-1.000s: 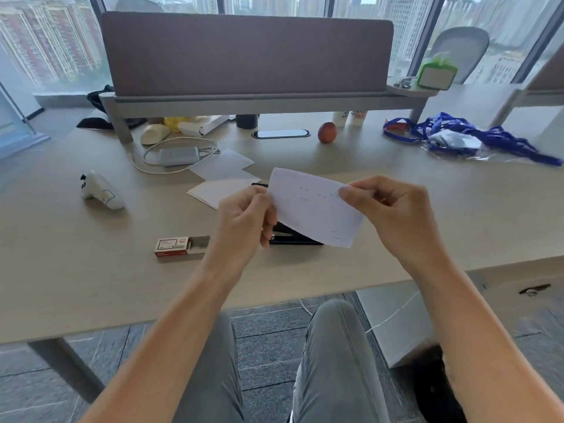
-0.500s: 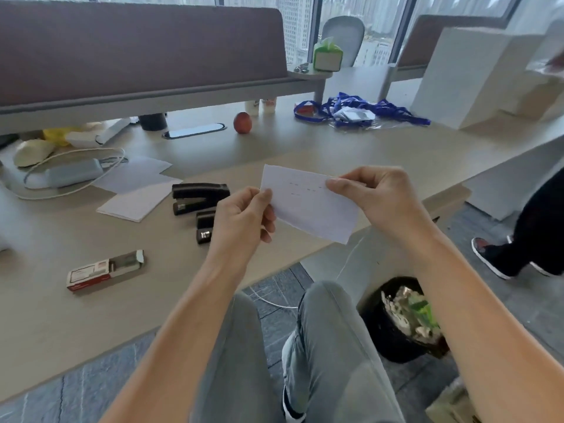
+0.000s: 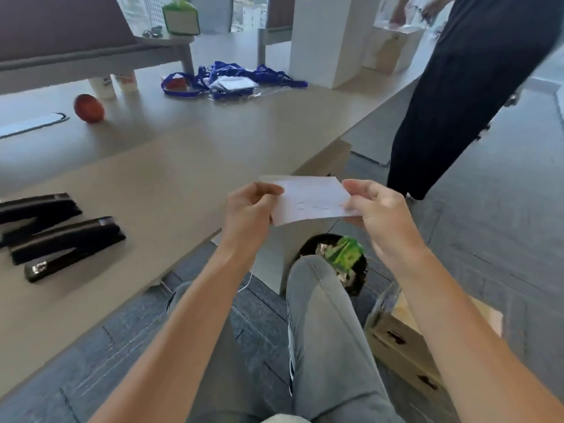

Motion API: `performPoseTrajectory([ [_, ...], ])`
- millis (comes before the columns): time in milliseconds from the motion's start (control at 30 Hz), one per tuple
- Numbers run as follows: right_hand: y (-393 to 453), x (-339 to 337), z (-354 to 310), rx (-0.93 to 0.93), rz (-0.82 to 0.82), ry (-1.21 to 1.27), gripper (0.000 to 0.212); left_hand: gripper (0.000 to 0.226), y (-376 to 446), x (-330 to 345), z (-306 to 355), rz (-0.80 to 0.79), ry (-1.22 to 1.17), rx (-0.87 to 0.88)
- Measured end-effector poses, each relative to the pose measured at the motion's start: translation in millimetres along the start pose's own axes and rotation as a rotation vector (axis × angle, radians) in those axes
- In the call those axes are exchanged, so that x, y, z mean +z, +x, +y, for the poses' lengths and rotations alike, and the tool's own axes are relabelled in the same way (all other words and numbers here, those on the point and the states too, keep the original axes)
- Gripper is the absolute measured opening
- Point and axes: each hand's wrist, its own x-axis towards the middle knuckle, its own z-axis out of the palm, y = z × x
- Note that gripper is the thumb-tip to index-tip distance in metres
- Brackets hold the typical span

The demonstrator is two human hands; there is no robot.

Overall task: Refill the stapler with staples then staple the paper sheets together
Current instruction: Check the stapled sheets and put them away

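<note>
Smooth tan desk (image 3: 189, 154) fills the left, w/ two long black staplers (image 3: 65, 242) lying on it at the left edge, a round red fruit (image 3: 89, 107) & a blue lanyard tangle (image 3: 232, 79) further back. Black round bin (image 3: 355, 270) w/ green wrapper sits on grey floor below the hands, right knee partly hiding it. Left hand (image 3: 248, 216) & right hand (image 3: 383, 222) each pinch an end of the thin white paper (image 3: 311, 199), held in air past the desk edge; its faint marks are unreadable.

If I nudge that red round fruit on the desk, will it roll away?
Probably: the red fruit looks round and smooth, resting free on the flat desk. Nothing touches it, so little would stop it. It looks firm, likely no squashing from a light push.
</note>
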Motion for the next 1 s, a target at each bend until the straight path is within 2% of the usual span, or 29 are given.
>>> performPoseTrajectory([
  [133,22,-37,35,0.155,0.133,0.083,0.031,0.020,13,43,-25,-0.100,0.121,-0.011],
  [267,43,-70,68,0.307,0.069,0.039,0.005,0.041,26,86,-54,-0.131,0.305,-0.033],
  [333,54,-81,86,0.297,0.057,-0.032,0.006,0.047,35,103,-72,-0.128,0.394,-0.066],
  [533,83,-96,142,0.377,0.087,-0.024,0.007,0.032,48,144,-113,-0.134,0.498,-0.183],
  [767,127,-94,186,0.576,0.176,0.073,0.022,0.032,61,140,-157,-0.139,0.756,-0.139],
  [900,151,-90,205,0.642,0.221,0.072,0.022,0.034,63,117,-187,-0.197,1.114,0.007],
  [967,160,-86,214,0.640,0.246,-0.026,0.013,0.039,61,102,-199,-0.220,1.294,0.026],
  [1000,163,-85,221,0.616,0.252,-0.112,0.019,0.043,59,95,-205,-0.241,1.384,0.017],
])
